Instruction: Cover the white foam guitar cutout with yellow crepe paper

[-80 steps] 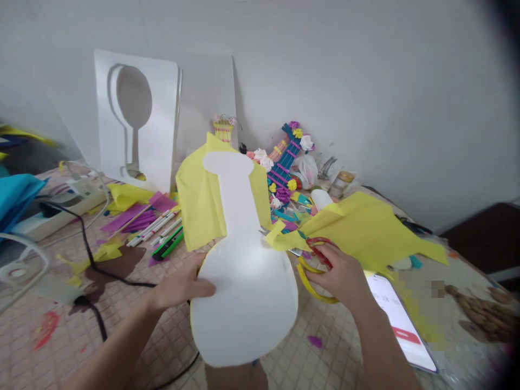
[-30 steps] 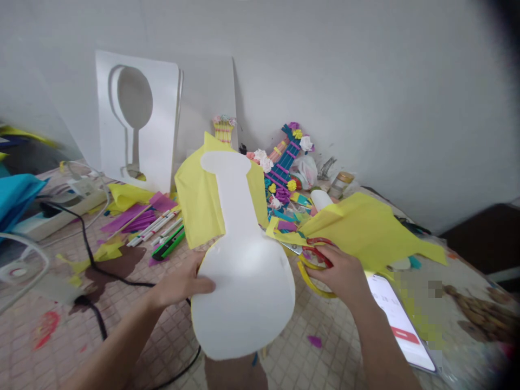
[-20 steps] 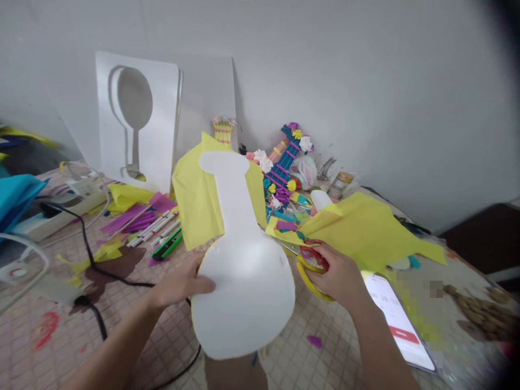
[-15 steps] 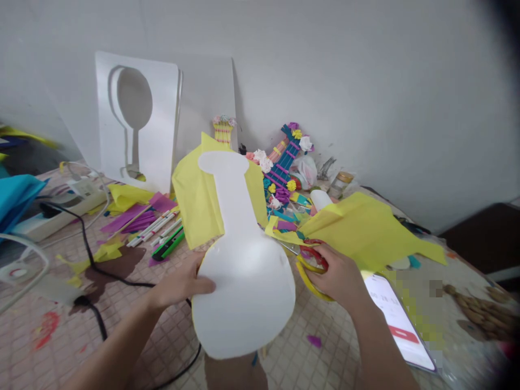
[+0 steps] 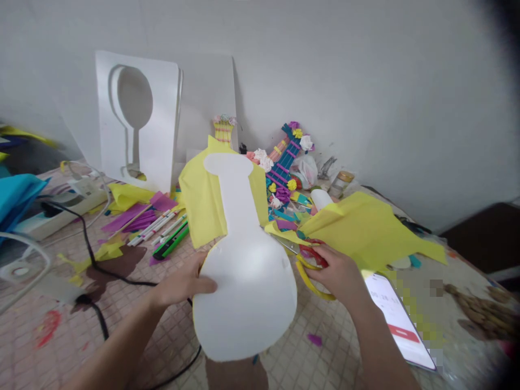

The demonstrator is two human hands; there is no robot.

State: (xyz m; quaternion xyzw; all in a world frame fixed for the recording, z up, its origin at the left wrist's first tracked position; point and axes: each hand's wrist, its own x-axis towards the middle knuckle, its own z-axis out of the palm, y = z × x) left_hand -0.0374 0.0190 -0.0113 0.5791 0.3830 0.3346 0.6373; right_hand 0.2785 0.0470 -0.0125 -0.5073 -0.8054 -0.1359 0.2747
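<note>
A white board cutout [image 5: 246, 292], with a round body, a narrow neck and a wider top, is held up in the middle. Yellow paper [image 5: 201, 197] lies behind its neck and shows on both sides. My left hand [image 5: 184, 281] pinches the cutout's left edge, thumb on the front. In my right hand [image 5: 335, 271] are scissors with red and yellow handles [image 5: 314, 276]. Their blades point left, at the paper edge where neck meets body on the right.
Yellow paper [image 5: 357, 227] and a lit phone [image 5: 400, 319] are at the right. A green cutter [image 5: 170, 241], sticks and a power strip [image 5: 52, 216] with cables lie left. Decorated crafts [image 5: 284, 162] and a white board [image 5: 162, 119] stand behind.
The cutout and its yellow paper have shifted slightly right, the neck leaning a little more that way. The scissors' blades now look closer together. Both hands keep their holds.
</note>
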